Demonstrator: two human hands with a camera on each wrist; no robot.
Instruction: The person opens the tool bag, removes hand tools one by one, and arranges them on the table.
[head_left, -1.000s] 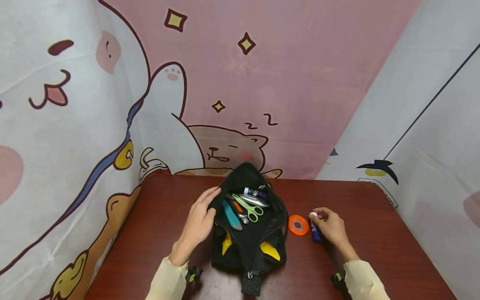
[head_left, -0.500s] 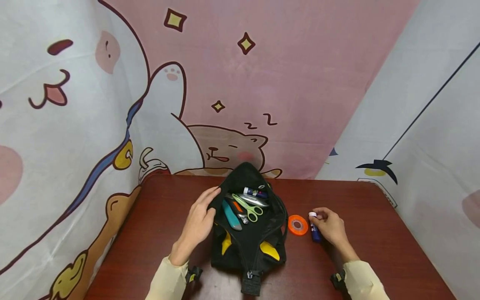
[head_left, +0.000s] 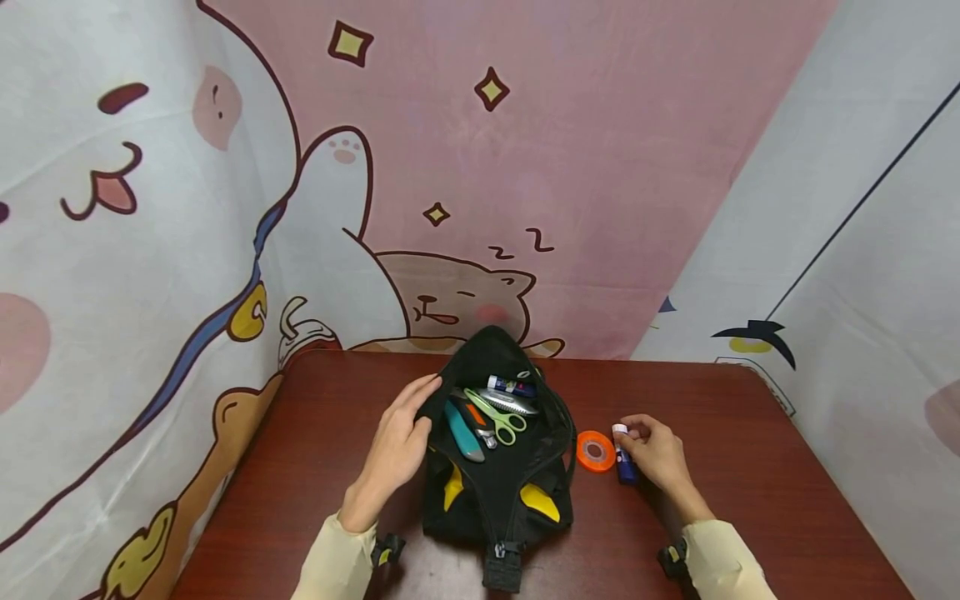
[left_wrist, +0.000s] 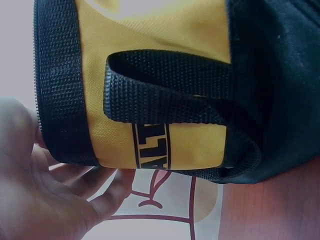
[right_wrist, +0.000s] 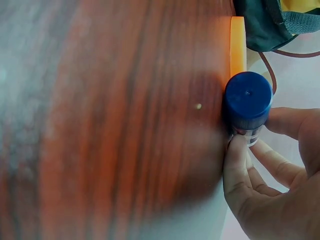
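Note:
A black bag with yellow patches lies open on the table. My left hand holds the left edge of its opening; in the left wrist view the fingers are at the edge of the yellow panel. Inside lie green-handled scissors, a teal-handled tool, a nail clipper, a silver tool and a blue-and-white tube. Right of the bag, my right hand pinches a blue glue stick with a white end, close beside an orange tape roll.
The brown wooden table stands against a cartoon-printed cloth backdrop. A black strap with a buckle extends from the bag toward the near edge. Another cloth hangs along the left side.
My right hand has shifted slightly left with the glue stick, bringing it nearer the orange tape roll. My left hand and the bag have stayed in place.

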